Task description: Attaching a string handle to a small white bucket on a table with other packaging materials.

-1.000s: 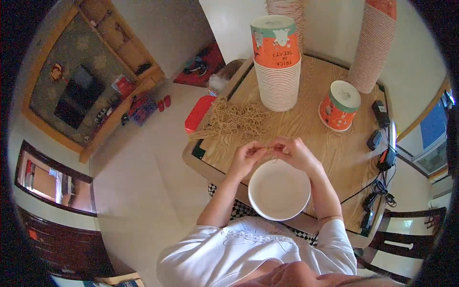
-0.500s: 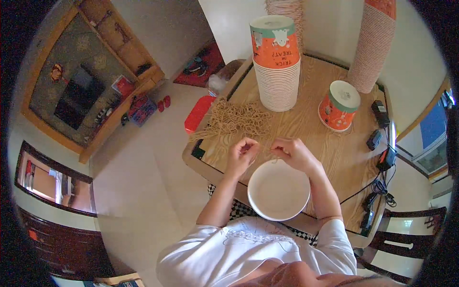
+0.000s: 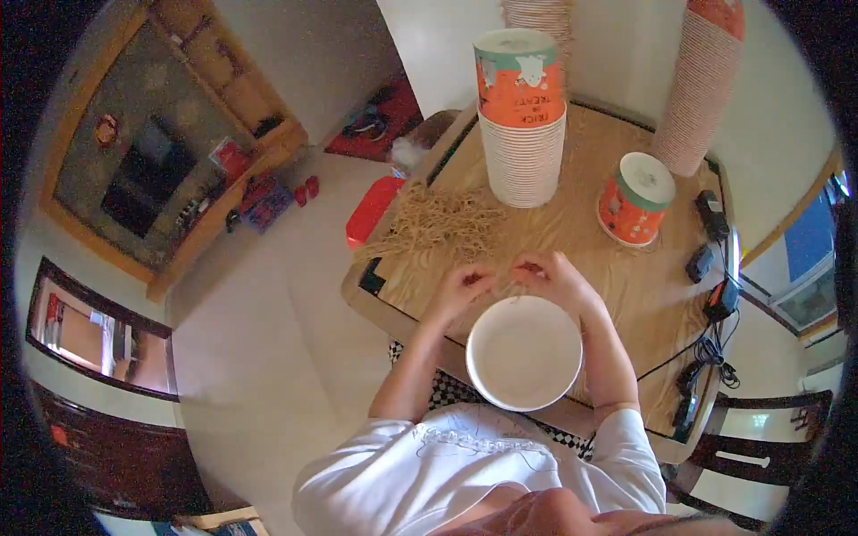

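Wooden counter (image 3: 572,241) w/ dark rim fills centre, rounded corners, everything on it w/in arm's reach. Far edge: tall stack of nested paper cups (image 3: 521,116), orange-and-teal print on top cup, upright, set back, prob. so near edge stays free for handwork. Second tall ribbed stack (image 3: 702,85) at far right, leaning toward rim of view (lens bend, can't tell if truly tilted). Single lidded cup (image 3: 635,198) between the stacks, upright, apart from both. Round white lid or bowl (image 3: 524,352) at near edge, directly below both hands, tilted up toward camera; can't tell whether resting on counter or propped on lap. Loose heap of tan rubber bands (image 3: 441,226) left of centre, just beyond left hand, spread flat, likely so one can be picked off w/out tangling. Dark chargers and cables (image 3: 710,268) along right edge, well apart from the work. Left hand (image 3: 465,288): grip pressed together, thumb & fingertips pinching sth thin, prob. a band. Right hand (image 3: 550,279): grip likewise closed in a pinch on sth small and reddish-tan; exact item too small to tell. Hands near each other, not touching, just above far rim of white piece, as if stretching a band between them.
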`<state>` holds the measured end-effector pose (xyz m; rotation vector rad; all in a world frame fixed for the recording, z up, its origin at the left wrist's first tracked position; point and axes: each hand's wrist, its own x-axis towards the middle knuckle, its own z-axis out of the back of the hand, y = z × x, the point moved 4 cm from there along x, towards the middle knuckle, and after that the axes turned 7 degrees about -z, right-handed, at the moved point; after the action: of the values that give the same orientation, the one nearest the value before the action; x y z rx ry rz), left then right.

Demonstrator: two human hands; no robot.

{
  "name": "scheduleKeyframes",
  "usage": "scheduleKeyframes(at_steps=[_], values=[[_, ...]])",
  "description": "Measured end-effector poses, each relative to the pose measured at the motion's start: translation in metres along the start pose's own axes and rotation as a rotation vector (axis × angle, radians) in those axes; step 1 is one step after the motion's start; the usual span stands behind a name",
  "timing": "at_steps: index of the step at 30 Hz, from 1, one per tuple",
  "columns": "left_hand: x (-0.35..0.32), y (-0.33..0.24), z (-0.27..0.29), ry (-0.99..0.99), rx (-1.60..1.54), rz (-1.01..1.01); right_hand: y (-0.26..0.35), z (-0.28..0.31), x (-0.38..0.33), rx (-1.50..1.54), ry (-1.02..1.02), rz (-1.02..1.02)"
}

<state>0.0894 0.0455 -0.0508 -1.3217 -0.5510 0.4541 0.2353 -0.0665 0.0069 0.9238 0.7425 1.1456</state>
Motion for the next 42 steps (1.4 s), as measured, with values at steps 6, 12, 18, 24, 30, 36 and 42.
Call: scheduleKeyframes(at_steps=[6,12,18,24,30,36,42], values=[[0.008,0.036,-0.009,-0.129,-0.206,0.203,-0.042,-0.013,0.029,0.146,0.058,0.036],[0.016,0.049,-0.019,-0.077,-0.167,0.205,-0.061,-0.027,0.042,0.241,0.096,0.119],[0.015,0.053,-0.022,-0.117,-0.191,0.216,-0.063,-0.026,0.042,0.160,0.001,0.163],[0.017,0.061,-0.020,-0.140,-0.181,0.180,-0.036,-0.022,0.030,0.066,0.047,0.293],[0.014,0.084,0.002,-0.283,0.066,0.130,-0.039,-0.015,0.016,0.011,0.329,0.135],[0.005,0.058,0.013,-0.239,0.710,-0.403,-0.033,-0.015,0.014,0.012,0.360,0.236],[-0.006,0.016,-0.019,0.295,0.191,-0.075,-0.025,-0.013,0.011,0.009,0.348,0.304]])
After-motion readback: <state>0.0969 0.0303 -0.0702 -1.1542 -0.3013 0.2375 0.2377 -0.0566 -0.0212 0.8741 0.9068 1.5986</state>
